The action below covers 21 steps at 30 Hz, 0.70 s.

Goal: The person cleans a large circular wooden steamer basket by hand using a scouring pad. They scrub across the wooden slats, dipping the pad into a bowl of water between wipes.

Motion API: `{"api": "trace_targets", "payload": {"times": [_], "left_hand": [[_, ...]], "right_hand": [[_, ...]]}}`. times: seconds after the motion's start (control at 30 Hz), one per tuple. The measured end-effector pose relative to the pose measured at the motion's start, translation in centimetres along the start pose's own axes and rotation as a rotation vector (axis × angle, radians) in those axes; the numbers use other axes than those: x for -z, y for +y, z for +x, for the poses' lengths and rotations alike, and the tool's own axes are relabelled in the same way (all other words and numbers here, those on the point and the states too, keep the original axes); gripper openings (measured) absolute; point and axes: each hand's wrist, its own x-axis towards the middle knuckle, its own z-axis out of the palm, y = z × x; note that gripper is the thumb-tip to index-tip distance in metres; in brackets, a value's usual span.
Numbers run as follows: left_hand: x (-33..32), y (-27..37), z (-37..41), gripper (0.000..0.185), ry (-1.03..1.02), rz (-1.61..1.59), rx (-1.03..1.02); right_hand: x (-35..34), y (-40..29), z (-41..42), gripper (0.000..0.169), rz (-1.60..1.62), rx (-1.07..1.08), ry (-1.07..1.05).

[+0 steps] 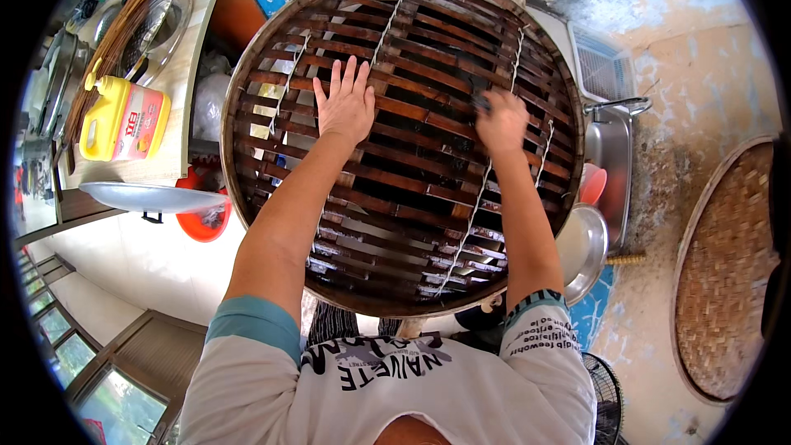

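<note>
A large round bamboo rack [426, 116] lies before me, its dark brown slats tied with white cord [389, 23] inside a curved wooden rim. The slats look wet and shiny near my body. My left hand [346, 102] is spread flat on the slats, left of the middle, and holds nothing. Right of the middle, my right hand [503, 120] is blurred and closed around a dark handheld tool [474, 83]. That tool touches or hovers just over the slats; blur and the dark gaps hide its exact kind.
At left, a table [201, 31] bears a yellow jug [102, 127], metal lids and a bundle of thin sticks [117, 31]. A steel sink [612, 154] and metal basin [587, 247] stand at right. Farther right is a woven bamboo tray [723, 278]; a fan [602, 395] stands below.
</note>
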Motion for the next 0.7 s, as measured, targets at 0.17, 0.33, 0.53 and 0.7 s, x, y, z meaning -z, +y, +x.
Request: {"api": "trace_targets", "payload": {"times": [0.17, 0.33, 0.53, 0.7], "left_hand": [[-0.1, 0.6, 0.1, 0.053, 0.01, 0.013, -0.006], [0.2, 0.8, 0.3, 0.052, -0.027, 0.011, -0.005], [0.2, 0.3, 0.2, 0.053, -0.036, 0.018, -0.023], [0.4, 1.2, 0.5, 0.053, -0.007, -0.012, -0.055]], "right_hand": [[-1.2, 2.4, 0.4, 0.022, 0.04, -0.219, 0.082], [-4.1, -3.9, 4.5, 0.026, 0.018, -0.022, -0.027], [-0.8, 1.6, 0.1, 0.028, -0.051, -0.131, 0.081], [-3.9, -2.6, 3.6, 0.024, 0.009, -0.078, 0.023]]}}
